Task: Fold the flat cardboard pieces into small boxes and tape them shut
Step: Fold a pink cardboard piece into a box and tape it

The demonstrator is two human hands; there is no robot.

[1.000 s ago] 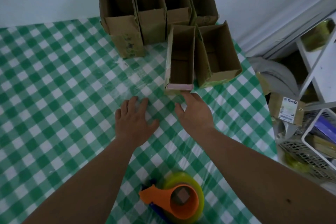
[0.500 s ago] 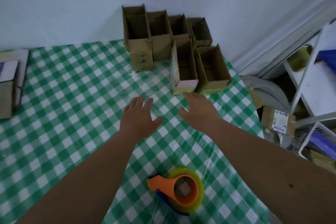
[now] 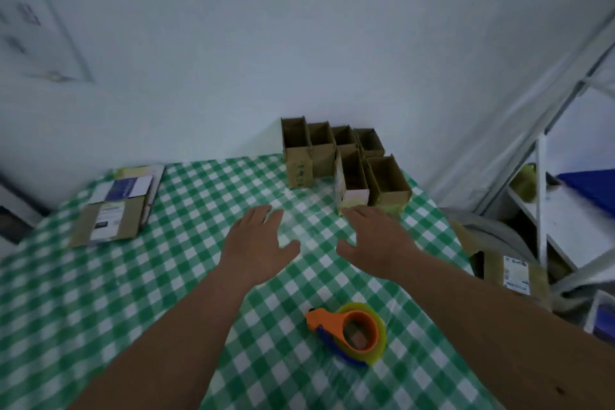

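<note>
Both my left hand (image 3: 258, 243) and my right hand (image 3: 374, 238) hover flat and empty over the checked tablecloth (image 3: 100, 293), fingers spread, holding nothing. The flat cardboard pieces (image 3: 114, 206) lie well off to my left near the table's far corner, while the folded boxes (image 3: 342, 163) stand clustered just beyond my right fingertips. If I swing left for the next flat carelessly, I judge my right hand could knock the nearest box over, or my forearm could sweep the tape dispenser (image 3: 349, 333) off the near edge.
</note>
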